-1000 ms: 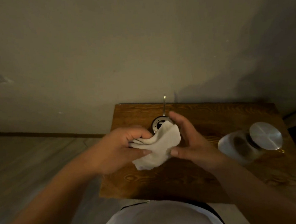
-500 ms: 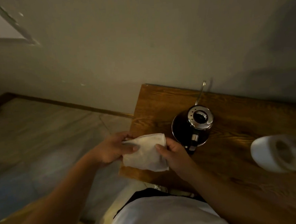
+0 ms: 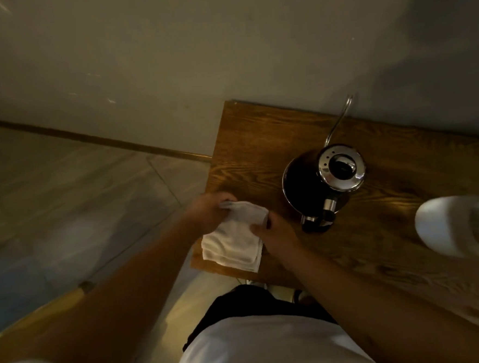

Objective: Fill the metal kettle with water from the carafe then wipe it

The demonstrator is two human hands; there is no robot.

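Observation:
The metal kettle [image 3: 324, 179] stands on the wooden table [image 3: 258, 140], lid on, its thin gooseneck spout pointing at the wall and its handle toward me. A folded white cloth [image 3: 233, 238] lies at the table's front left corner. My left hand [image 3: 209, 211] grips the cloth's upper edge and my right hand [image 3: 276, 231] pinches its right side. Both hands are left of the kettle and apart from it. The white carafe [image 3: 459, 225] is at the right edge of the view, blurred.
The table's back edge meets a plain wall. Left of the table is tiled floor with a skirting board [image 3: 93, 140]. A light wooden edge [image 3: 70, 298] shows at the lower left beside my left arm. My white shirt fills the bottom.
The view has swung left, so kettle and carafe sit further right. Both hands have brought the cloth down from in front of the kettle to the table's front left corner.

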